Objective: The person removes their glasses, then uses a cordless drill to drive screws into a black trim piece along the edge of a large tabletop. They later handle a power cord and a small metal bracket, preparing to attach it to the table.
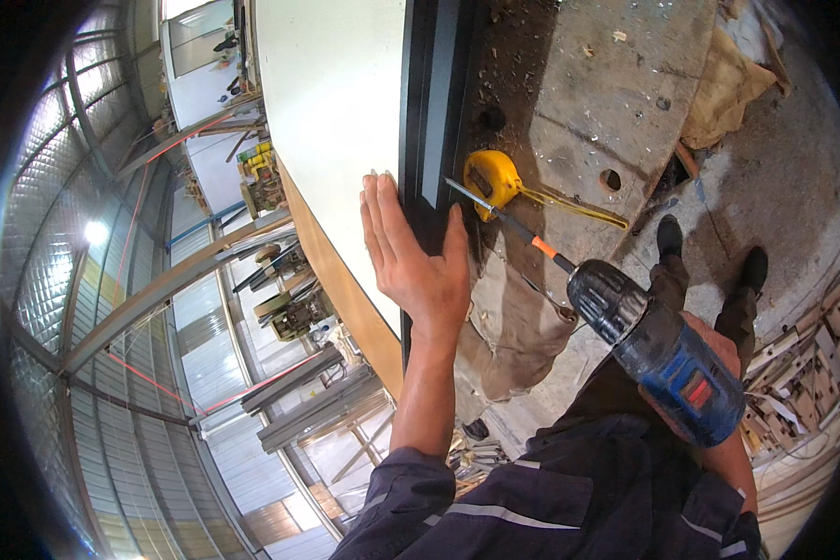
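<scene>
My left hand [413, 250] lies over the edge of a white panel [336, 112], fingers stretched out along its face. The thumb is spread onto the dark metal frame [429, 103] on the panel's edge. In my right hand [719, 350] is a blue and black cordless drill [658, 350], gripped from behind its body, so most fingers are hidden. A long driver bit [495, 210] with an orange band sticks out of its chuck. Its tip appears at the frame's dark side, just beyond my left thumb; contact is unclear. A yellow tape measure [492, 179] sits beside the bit.
Under the tape measure is a worn, dusty work board [597, 121] with a round hole and scattered shavings. Brown cloth [523, 336] hangs near my body, and more cloth [733, 79] lies at the far right. Wood offcuts [812, 383] are piled on the right.
</scene>
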### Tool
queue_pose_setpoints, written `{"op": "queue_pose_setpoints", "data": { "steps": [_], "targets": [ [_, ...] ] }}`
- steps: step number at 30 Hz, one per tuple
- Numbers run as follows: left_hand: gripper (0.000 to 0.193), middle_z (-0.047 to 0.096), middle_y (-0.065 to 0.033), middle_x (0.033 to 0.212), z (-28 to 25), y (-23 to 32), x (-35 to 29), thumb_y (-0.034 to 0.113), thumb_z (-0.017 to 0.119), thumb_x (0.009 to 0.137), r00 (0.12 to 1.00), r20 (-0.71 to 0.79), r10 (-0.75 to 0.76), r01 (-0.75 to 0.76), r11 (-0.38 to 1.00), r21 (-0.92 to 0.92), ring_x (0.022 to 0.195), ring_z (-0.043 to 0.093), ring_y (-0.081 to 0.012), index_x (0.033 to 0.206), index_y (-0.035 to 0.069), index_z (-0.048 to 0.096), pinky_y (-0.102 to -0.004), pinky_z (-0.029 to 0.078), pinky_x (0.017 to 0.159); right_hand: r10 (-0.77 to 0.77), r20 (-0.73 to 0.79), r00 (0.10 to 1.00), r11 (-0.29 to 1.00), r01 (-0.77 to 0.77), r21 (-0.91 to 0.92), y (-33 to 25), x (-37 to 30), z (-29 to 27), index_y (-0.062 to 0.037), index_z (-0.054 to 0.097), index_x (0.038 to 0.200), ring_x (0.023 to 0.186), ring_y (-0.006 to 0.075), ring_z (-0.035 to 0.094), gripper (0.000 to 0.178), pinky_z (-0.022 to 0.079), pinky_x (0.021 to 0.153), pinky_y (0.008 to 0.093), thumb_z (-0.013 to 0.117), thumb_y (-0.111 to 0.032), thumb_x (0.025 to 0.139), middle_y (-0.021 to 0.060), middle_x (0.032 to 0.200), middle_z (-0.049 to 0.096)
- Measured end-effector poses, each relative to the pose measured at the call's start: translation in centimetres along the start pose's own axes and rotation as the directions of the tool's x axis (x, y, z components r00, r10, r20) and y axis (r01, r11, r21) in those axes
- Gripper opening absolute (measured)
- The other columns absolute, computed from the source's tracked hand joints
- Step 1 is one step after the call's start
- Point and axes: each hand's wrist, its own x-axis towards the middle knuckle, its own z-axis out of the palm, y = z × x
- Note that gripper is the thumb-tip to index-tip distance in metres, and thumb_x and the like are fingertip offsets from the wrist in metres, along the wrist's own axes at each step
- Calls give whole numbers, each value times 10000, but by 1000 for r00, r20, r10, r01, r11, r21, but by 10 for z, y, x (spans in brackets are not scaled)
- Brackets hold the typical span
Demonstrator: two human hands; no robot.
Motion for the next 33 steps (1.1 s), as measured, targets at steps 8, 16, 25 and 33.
{"op": "queue_pose_setpoints", "data": {
  "steps": [8,16,25,33],
  "targets": [
    [922,343,-250,1549,-22,3,24,123,819,754,958,270,-95,64,991,120,1425,329,-449,1547,68,350,-543,375,1109,42,-9,999,998,-42,-46,-26,-1,1,-92,706,1067,887,318,710,349,552,791,377,789,-232,758,130,988,708],
    [944,309,-279,1569,-15,-11,24,123,765,776,965,259,31,-22,999,-37,1465,282,-432,1565,7,260,-528,239,1195,-67,-22,997,994,69,82,-22,-8,10,-50,659,1159,896,279,722,479,573,832,354,837,-184,735,143,1052,700],
    [947,305,-275,1578,-14,-11,25,100,756,777,967,251,48,-38,998,-44,1459,288,-431,1568,0,245,-515,238,1198,-125,-22,992,991,124,-46,-29,-8,15,-68,661,1166,921,301,722,482,579,846,366,822,-221,738,131,1065,705],
    [959,314,-276,1575,-15,-9,28,88,763,767,966,254,57,-49,998,-36,1443,310,-436,1568,-5,244,-512,253,1187,-9,-3,1000,996,9,88,-36,-9,15,-65,662,1150,920,281,725,473,580,840,352,824,-241,741,119,1047,710]
  ]
}}
